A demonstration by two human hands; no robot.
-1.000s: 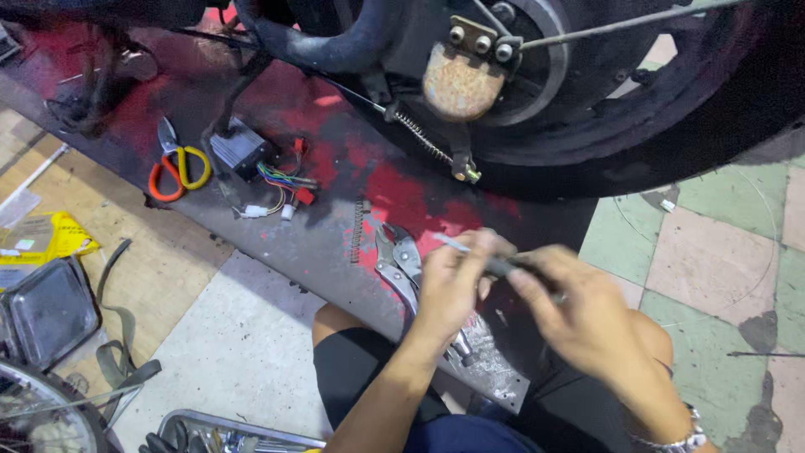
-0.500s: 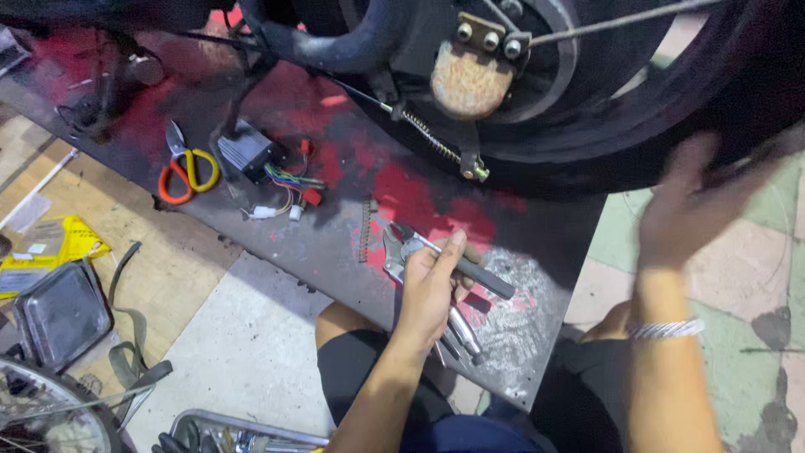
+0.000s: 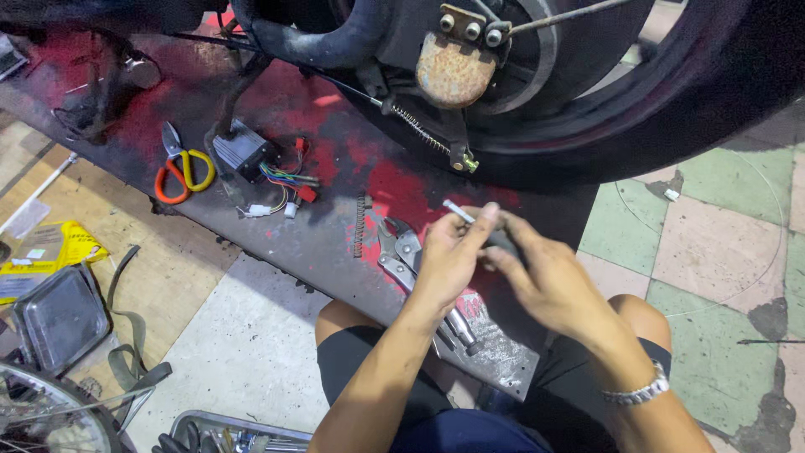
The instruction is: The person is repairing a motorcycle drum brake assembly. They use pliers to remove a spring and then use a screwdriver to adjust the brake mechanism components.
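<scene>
Two things loom here, the big motorcycle wheel [image 3: 637,109] over a grimy metal ramp [image 3: 277,243], then locking pliers [image 3: 402,256] by the left hand [image 3: 449,256], which pinches a thin metal rod [image 3: 459,211] with the right hand [image 3: 545,281]; if that grip slips, I'd guess it rolls under the tire.

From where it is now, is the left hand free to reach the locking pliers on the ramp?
Probably not at once: the left hand pinches a small metal tool together with the right hand. The locking pliers lie just beside it, uncovered, so nothing else blocks them.
</scene>
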